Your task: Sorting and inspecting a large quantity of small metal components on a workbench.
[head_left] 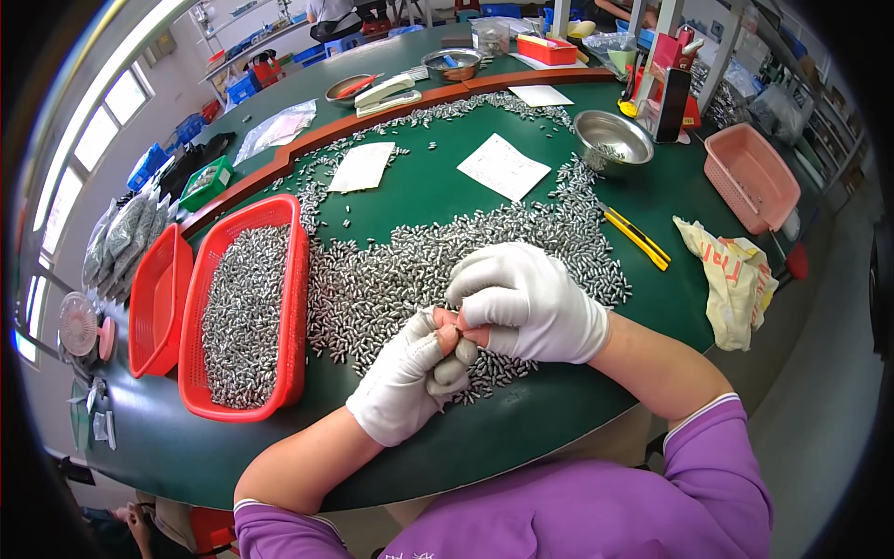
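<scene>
White gloves with bare fingertips cover both my hands, which meet over the near side of a wide spread of small silver metal parts (372,289). My left hand (405,377) has its fingers curled, with thumb and forefinger pinched together. From the right, my right hand (531,303) brings its pinched fingertips against those of the left. Whatever lies between the fingertips is too small and too covered to make out. Left of my hands stands a red plastic basket (296,307) heaped with the same silver parts.
An empty red basket (154,307) leans beside the full one. Paper slips (504,167) lie among the parts. A yellow cutter knife (638,238), a steel bowl (613,140), a pink basket (751,177) and a cream plastic bag (731,284) sit to the right. A wooden strip (372,116) edges the far side.
</scene>
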The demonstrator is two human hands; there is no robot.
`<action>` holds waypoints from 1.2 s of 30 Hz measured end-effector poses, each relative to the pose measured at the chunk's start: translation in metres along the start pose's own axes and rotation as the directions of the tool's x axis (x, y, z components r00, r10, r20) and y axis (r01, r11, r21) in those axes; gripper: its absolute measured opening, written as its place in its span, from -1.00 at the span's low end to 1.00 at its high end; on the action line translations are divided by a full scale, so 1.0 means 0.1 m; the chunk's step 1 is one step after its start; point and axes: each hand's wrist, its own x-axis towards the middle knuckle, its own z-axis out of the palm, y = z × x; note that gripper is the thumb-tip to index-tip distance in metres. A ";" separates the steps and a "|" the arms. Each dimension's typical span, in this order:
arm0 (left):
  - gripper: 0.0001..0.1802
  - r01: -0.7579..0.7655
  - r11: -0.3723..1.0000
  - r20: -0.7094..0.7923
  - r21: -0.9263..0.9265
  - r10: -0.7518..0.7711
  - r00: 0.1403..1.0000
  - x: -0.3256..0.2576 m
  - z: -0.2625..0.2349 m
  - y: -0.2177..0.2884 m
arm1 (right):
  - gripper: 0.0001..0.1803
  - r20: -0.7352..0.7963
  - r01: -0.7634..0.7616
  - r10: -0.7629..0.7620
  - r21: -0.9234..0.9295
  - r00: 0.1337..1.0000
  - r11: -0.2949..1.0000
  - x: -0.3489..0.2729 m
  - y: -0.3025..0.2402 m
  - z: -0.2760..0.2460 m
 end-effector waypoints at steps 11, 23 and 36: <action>-0.81 0.006 1.000 -0.026 0.015 -0.005 1.000 0.00 0.00 0.00 | -0.75 -0.019 -0.027 0.027 0.011 0.999 1.000 -0.02 -0.01 0.02; -0.84 0.023 0.998 -0.012 -0.066 -0.024 1.000 0.01 -0.02 -0.03 | -0.75 0.014 -0.086 0.085 0.084 0.996 0.993 -0.04 0.01 0.02; -0.83 -0.050 0.994 0.033 -0.097 0.053 0.998 0.01 0.02 0.01 | -0.77 -0.090 -0.166 0.158 -0.088 0.983 0.982 -0.03 -0.01 -0.06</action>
